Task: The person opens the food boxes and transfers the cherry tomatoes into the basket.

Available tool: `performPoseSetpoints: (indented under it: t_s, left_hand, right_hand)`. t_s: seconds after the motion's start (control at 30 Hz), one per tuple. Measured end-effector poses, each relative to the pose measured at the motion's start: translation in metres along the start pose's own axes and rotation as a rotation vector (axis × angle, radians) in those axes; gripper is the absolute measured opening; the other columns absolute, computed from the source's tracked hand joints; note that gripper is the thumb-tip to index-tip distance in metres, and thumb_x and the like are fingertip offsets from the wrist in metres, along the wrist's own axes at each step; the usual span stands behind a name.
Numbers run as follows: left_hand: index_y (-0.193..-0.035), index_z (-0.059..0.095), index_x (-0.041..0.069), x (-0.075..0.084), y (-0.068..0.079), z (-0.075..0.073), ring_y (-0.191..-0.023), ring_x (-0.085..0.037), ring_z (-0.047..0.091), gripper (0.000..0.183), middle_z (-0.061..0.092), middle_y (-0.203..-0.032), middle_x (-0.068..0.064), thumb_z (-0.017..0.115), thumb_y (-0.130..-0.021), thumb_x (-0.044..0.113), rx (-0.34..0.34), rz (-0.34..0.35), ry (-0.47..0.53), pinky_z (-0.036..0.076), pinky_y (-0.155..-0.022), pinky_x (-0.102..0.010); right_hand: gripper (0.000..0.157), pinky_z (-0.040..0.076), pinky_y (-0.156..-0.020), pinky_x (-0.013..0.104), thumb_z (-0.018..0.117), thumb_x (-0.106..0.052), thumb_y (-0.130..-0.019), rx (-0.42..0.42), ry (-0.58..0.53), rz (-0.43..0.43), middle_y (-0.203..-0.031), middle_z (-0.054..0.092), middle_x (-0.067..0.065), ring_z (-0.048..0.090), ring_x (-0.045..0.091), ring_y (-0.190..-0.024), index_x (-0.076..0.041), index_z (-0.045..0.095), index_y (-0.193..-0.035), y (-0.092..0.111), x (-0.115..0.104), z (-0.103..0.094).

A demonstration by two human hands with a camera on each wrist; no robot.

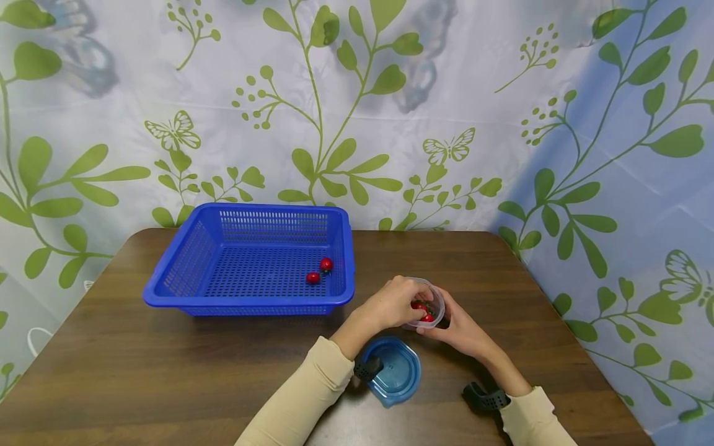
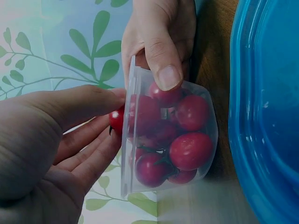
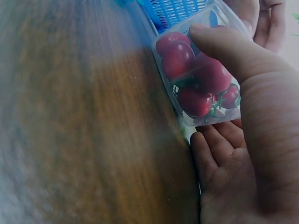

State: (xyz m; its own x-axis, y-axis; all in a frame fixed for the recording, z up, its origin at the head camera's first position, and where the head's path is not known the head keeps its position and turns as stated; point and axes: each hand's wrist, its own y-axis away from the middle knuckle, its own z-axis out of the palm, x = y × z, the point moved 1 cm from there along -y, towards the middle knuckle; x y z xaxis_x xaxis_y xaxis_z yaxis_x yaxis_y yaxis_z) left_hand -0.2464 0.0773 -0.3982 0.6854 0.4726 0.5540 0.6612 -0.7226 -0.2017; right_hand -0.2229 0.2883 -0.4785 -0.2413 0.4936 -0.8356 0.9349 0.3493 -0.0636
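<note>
My right hand (image 1: 462, 327) grips a small clear plastic container (image 2: 128, 182) from its right side, thumb across the wall. Several red cherry tomatoes (image 2: 190, 150) with green stems show through it. At the container's mouth, my left hand (image 1: 397, 302) pinches one cherry tomato (image 2: 117, 120) between thumb and fingers. Seen from the right wrist, the container stands low by the tabletop, and the left hand (image 3: 261, 18) is partly visible behind it. A blue lid (image 1: 395, 371) lies on the table near the left wrist, partly covered by the wrist strap.
A blue perforated basket (image 1: 251, 301) stands at the back left of the wooden table (image 1: 167, 365). Two cherry tomatoes (image 1: 326, 264) lie in its right end. Behind the table hangs a leaf-patterned curtain (image 1: 357, 124).
</note>
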Motion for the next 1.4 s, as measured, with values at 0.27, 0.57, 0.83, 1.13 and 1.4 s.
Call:
performPoseSetpoints:
  t_s: [0.27, 0.57, 0.83, 1.13, 1.4]
  left_hand:
    - [-0.119, 0.074, 0.005, -0.001, 0.001, -0.007, -0.101, -0.012, 0.071, 0.029, 0.076, -0.113, -0.005, 0.079, -0.091, 0.01, 0.027, -0.015, 0.025, 0.055, -0.087, -0.015]
    - [-0.12, 0.074, 0.004, -0.002, 0.007, -0.028, -0.102, -0.015, 0.072, 0.03, 0.075, -0.115, -0.009, 0.08, -0.091, 0.01, 0.082, -0.047, 0.052, 0.057, -0.086, -0.018]
    - [-0.119, 0.074, 0.001, -0.007, 0.013, -0.047, -0.104, -0.021, 0.072, 0.031, 0.075, -0.116, -0.011, 0.08, -0.09, 0.01, 0.149, -0.049, 0.095, 0.059, -0.093, -0.031]
    - [-0.117, 0.073, 0.001, -0.016, 0.022, -0.066, -0.104, -0.024, 0.074, 0.028, 0.075, -0.115, -0.013, 0.079, -0.091, 0.01, 0.223, -0.05, 0.163, 0.059, -0.093, -0.036]
    - [-0.117, 0.073, 0.003, -0.023, 0.033, -0.083, -0.105, -0.025, 0.073, 0.03, 0.076, -0.112, -0.01, 0.082, -0.089, 0.012, 0.291, -0.08, 0.194, 0.059, -0.094, -0.032]
  right_hand:
    - [0.09, 0.038, -0.114, 0.063, 0.084, -0.026, -0.087, -0.006, -0.011, 0.002, -0.154, 0.046, 0.013, 0.052, 0.036, -0.138, -0.017, 0.029, -0.158, 0.0, 0.002, 0.0]
    - [0.091, 0.036, -0.115, 0.066, 0.084, -0.029, -0.087, 0.002, -0.018, 0.046, -0.158, 0.041, 0.014, 0.044, 0.042, -0.143, -0.016, 0.028, -0.158, 0.0, 0.002, 0.001]
    - [0.093, 0.031, -0.117, 0.068, 0.084, -0.029, -0.087, 0.006, -0.011, 0.043, -0.161, 0.038, 0.013, 0.036, 0.043, -0.149, -0.016, 0.027, -0.159, -0.001, 0.001, 0.001]
    - [0.095, 0.031, -0.117, 0.067, 0.085, -0.031, -0.086, 0.013, 0.009, 0.061, -0.161, 0.037, 0.016, 0.035, 0.044, -0.149, -0.014, 0.027, -0.16, -0.001, 0.001, 0.001]
    - [0.096, 0.032, -0.117, 0.066, 0.085, -0.032, -0.086, 0.025, 0.04, 0.044, -0.16, 0.039, 0.017, 0.037, 0.043, -0.148, -0.014, 0.027, -0.16, -0.002, 0.0, 0.002]
